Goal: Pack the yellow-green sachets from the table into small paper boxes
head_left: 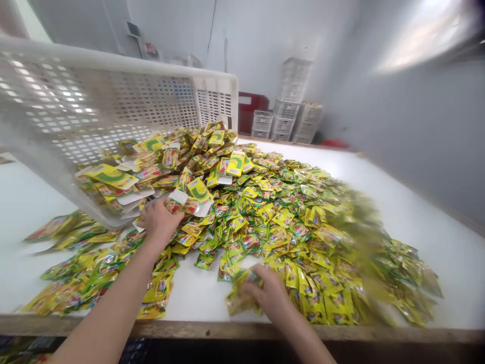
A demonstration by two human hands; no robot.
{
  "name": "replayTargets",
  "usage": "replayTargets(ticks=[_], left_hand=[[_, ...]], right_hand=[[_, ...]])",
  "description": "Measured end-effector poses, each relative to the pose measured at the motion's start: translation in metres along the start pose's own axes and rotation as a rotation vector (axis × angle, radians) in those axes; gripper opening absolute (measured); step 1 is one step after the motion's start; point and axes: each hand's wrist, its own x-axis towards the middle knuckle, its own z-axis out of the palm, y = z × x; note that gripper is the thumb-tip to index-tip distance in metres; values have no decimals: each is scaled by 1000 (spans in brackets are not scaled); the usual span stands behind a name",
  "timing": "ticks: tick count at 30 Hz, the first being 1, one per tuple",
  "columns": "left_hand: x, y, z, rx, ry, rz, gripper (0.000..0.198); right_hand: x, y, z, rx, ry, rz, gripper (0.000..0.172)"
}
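**Right hand gripping packets at lower centre; left hand touching carton at crate edge**

Gripping, with the right hand [267, 290] at lower centre of the frame, a few small glossy yellow-and-green plastic packets [238, 290], pinching between thumb and fingers just above the table; appearing blurred, so not counting these exactly. Touching, with the left hand [161, 222] left of centre, a small yellow-and-green printed cardboard carton [176, 203] with white flaps standing open. Being unable to tell, with the left fingertips partly hidden, whether gripping or only resting against it.

Seeing in the upper left a large white perforated plastic crate [121, 65], tilting toward the table. Noting a heap of yellow-and-green printed cardboard cartons [197, 141] filling its lower part and spilling past its edge toward the centre, some lying with white flaps open.

Finding a broad pile of loose yellow-and-green glossy packets [280, 217] spreading from centre to right across a white tabletop [204, 298], blurring at the right side. Recording more such packets at lower left, lying beneath the left forearm [117, 293] and beside the crate.

Observing in the upper centre background stacked pale plastic crates [293, 93] beside a dark red box [252, 111], near a pale wall [257, 40].
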Motion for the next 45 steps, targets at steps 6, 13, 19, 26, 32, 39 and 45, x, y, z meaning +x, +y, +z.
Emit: replayTargets(ticks=[6, 13, 19, 26, 32, 39, 45], left_hand=[[-124, 6, -10, 32, -379, 306, 41], [-214, 18, 16, -100, -497, 298, 50], [-215, 15, 23, -154, -441, 290, 47], [-223, 13, 26, -322, -432, 333, 42], [-215, 6, 13, -887, -791, 109, 26], [-215, 1, 3, -1122, -962, 33, 34], [-216, 2, -2, -1099, -987, -68, 38]], right_hand=[[18, -40, -7, 77, 368, -77, 18], [23, -44, 21, -189, 467, -477, 12], [18, -39, 17, -265, 300, -326, 11], [24, -59, -10, -537, -64, -247, 10], [31, -70, -21, -370, -116, -263, 20], [18, -58, -6, -548, -256, -457, 14], [1, -41, -11, -15, -23, -233, 20]])
